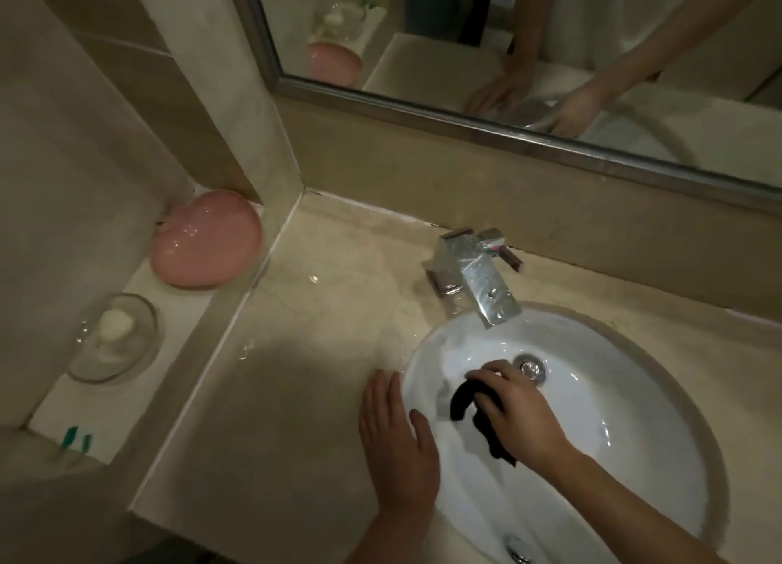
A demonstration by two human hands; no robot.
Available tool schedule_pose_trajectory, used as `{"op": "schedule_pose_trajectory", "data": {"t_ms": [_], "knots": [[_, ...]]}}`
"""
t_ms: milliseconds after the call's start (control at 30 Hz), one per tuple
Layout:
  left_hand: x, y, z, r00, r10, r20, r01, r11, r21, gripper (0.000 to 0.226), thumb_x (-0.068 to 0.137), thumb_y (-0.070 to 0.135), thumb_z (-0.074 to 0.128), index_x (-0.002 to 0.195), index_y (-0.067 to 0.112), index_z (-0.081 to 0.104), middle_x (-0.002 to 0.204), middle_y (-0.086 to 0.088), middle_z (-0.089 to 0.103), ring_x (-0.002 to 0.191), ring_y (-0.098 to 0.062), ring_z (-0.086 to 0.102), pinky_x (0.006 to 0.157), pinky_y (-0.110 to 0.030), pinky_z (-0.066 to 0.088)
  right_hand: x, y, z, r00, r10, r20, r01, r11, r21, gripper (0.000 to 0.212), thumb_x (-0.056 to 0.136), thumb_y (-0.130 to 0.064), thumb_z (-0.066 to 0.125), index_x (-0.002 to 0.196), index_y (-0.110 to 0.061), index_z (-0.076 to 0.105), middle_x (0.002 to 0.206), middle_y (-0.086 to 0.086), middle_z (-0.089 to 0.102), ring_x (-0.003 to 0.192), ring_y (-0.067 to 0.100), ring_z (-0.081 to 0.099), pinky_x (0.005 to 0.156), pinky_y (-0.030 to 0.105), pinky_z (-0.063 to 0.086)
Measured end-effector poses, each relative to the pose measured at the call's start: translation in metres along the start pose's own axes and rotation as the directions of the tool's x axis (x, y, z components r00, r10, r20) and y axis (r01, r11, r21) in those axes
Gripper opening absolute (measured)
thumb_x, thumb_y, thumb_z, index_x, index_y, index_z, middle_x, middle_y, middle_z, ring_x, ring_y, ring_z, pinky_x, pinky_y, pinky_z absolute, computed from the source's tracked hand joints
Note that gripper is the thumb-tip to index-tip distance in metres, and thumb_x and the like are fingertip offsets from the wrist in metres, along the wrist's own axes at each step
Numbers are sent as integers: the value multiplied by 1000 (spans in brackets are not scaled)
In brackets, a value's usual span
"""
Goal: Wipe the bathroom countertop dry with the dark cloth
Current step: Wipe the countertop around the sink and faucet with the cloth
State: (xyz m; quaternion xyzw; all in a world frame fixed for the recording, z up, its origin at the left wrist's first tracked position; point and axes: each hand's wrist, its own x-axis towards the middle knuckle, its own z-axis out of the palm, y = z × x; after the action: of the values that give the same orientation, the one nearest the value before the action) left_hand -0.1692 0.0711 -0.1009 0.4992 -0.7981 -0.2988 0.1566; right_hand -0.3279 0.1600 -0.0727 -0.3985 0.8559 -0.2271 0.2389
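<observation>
The beige stone countertop (304, 352) runs left of a white oval sink (634, 457), with wet patches and droplets near the faucet. Inside the basin, my right hand (516, 415) presses down on the dark cloth (463, 398), which is bunched under my fingers just left of the drain (531, 366). My left hand (395, 441) lies flat with fingers together on the sink's left rim, partly on the countertop, holding nothing.
A chrome faucet (478, 276) stands behind the basin. On a raised ledge at the left sit a pink heart-shaped dish (207, 240), a glass soap dish (114, 337) with white soap, and toothbrushes (74, 438). A framed mirror (508, 55) hangs on the back wall.
</observation>
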Motion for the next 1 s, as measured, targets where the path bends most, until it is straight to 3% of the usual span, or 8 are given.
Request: {"op": "schedule_pose_trajectory", "data": {"t_ms": [133, 200, 300, 367, 567, 667, 833, 1000], "knots": [[27, -24, -49, 998, 63, 18, -61, 993, -97, 47, 93, 26, 37, 133, 20, 61, 137, 1, 60, 127, -22, 54, 105, -37, 42, 11, -46, -11, 994, 79, -71, -69, 988, 141, 29, 97, -19, 61, 124, -28, 66, 118, -13, 55, 92, 4, 61, 77, 12, 43], [52, -47, -78, 993, 97, -71, -101, 993, -53, 44, 91, 19, 41, 128, 19, 63, 133, -1, 60, 124, -24, 53, 103, -39, 45, 25, -79, -7, 989, 75, -130, -44, 973, 227, 33, 96, -22, 62, 127, -33, 62, 119, -14, 54, 86, 4, 61, 77, 19, 47], [77, -94, -99, 986, 63, -156, -54, 997, 58, 45, 92, 15, 42, 133, 9, 59, 140, -11, 55, 131, -31, 48, 109, -44, 39, 61, -136, 21, 978, -10, -208, 55, 976, 212, 45, 95, -26, 63, 138, -34, 56, 121, -9, 51, 97, 8, 54, 85, 20, 41], [76, -117, -97, 982, 10, -188, -1, 999, 45, 46, 95, 17, 39, 136, 4, 54, 140, -18, 52, 130, -36, 47, 111, -45, 36, 87, -177, 51, 974, -100, -205, 144, 967, 209, 47, 93, -24, 62, 138, -35, 55, 122, -3, 49, 102, 16, 56, 84, 29, 48], [82, -130, -79, 959, 10, -284, -1, 999, 32, 47, 95, 15, 36, 133, -7, 51, 134, -25, 51, 124, -43, 47, 109, -51, 36, 133, -210, 120, 954, -295, 45, 299, 943, -147, 51, 91, -20, 63, 141, -20, 54, 133, 14, 46, 116, 34, 48, 70, 40, 46], [80, -128, -80, 969, 22, -248, -10, 999, 51, 45, 94, 15, 39, 133, -6, 51, 134, -24, 50, 124, -42, 46, 110, -50, 35, 119, -178, 110, 978, -184, -95, 170, 976, -139, 54, 79, -15, 72, 131, -20, 62, 127, 11, 54, 107, 33, 55, 68, 37, 53], [78, -127, -85, 982, 40, -186, -29, 998, 64, 49, 93, 21, 42, 134, -3, 52, 138, -23, 49, 126, -43, 45, 111, -51, 34, 81, -100, 52, 943, 169, -285, -198, 977, -75, 46, 89, -7, 61, 134, -17, 61, 135, 15, 51, 117, 38, 53, 76, 42, 55], [80, -127, -91, 993, 22, -117, -16, 998, 54, 50, 91, 24, 43, 134, 1, 52, 139, -20, 48, 127, -42, 45, 110, -52, 35, 51, -75, 12, 914, 208, -348, -234, 972, -33, 35, 95, -4, 54, 122, -22, 65, 98, 1, 57, 64, 16, 64, 49, 26, 48]]}}
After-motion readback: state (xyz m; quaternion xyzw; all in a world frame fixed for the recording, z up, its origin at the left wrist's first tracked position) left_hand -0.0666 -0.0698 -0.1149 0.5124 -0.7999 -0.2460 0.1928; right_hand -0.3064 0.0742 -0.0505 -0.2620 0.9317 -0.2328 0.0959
